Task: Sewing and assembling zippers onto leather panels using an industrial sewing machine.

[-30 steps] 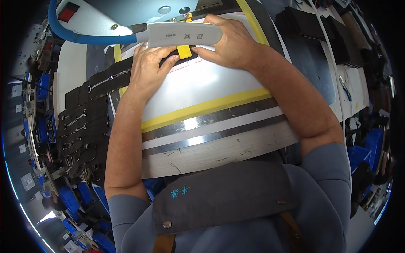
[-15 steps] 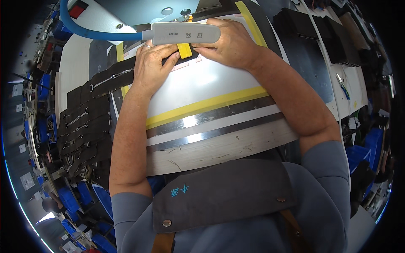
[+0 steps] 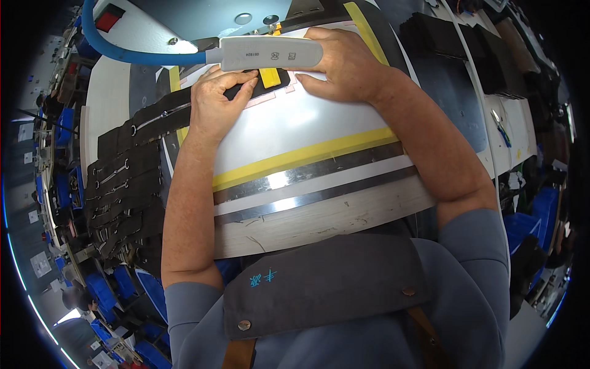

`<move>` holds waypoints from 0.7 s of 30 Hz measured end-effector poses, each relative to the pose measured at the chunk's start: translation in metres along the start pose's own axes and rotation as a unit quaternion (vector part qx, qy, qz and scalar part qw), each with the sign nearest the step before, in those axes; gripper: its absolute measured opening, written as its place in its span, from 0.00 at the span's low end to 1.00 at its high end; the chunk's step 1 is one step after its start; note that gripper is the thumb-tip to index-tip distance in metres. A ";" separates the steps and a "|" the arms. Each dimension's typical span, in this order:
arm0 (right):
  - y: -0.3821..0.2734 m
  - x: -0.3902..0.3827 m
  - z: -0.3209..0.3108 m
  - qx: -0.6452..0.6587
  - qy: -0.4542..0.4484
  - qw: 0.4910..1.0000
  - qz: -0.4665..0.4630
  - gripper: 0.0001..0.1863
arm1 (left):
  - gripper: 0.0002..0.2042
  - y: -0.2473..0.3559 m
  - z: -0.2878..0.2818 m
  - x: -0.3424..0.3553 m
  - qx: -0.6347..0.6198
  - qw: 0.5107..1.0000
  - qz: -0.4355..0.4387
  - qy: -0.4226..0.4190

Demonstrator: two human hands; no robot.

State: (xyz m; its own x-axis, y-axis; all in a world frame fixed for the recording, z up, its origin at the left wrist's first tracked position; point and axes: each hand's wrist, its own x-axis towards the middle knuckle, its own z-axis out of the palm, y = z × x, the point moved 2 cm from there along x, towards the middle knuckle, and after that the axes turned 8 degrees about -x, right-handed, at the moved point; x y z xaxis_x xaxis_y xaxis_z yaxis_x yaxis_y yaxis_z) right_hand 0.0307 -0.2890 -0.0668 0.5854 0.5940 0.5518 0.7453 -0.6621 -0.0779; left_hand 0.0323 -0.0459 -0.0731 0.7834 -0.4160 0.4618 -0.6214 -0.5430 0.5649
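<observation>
White sheet [image 3: 295, 126] on pale worktable [image 3: 332, 229]. Yellow tape [image 3: 301, 158] along sheet's near edge. Metal strip [image 3: 295, 203] nearer wearer than sheet. Dark zippered strip [image 3: 144, 127] reaching onto sheet from left. Right of sheet: black stack [image 3: 501, 67], blue-green-handled tool [image 3: 504, 133] on pale surface [image 3: 521, 126].

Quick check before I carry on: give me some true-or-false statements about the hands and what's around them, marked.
1. The left hand touches a dark fabric strip with a metal zipper. True.
2. The flat yellow rectangular piece lies left of both hands. False: it lies between them.
3. The right hand holds the small metal tool with blue-and-green handles. False: that tool lies on the surface at far right.
4. More dark zippered strips lie left of the left forearm. True.
5. The blue tube meets the white oblong bar's right end. False: the tube meets the bar's left end.
</observation>
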 end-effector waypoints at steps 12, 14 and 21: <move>0.000 0.000 -0.002 0.006 0.015 0.999 -0.036 0.10 | 0.15 0.007 0.001 -0.002 0.026 0.999 -0.041 -0.021; -0.002 0.000 -0.003 0.004 0.016 0.999 -0.040 0.10 | 0.14 0.007 0.000 -0.002 0.032 0.998 -0.042 -0.020; -0.002 0.000 -0.005 0.078 -0.004 0.996 -0.044 0.11 | 0.15 0.005 0.000 -0.002 0.019 0.998 -0.059 -0.029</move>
State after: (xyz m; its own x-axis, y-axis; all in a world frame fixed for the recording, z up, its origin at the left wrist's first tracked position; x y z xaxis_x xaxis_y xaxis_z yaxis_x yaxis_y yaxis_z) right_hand 0.0280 -0.2901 -0.0629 0.5175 0.6507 0.5557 0.8340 -0.5289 -0.1572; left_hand 0.0275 -0.0477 -0.0716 0.8516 -0.3887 0.3518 -0.5242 -0.6174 0.5866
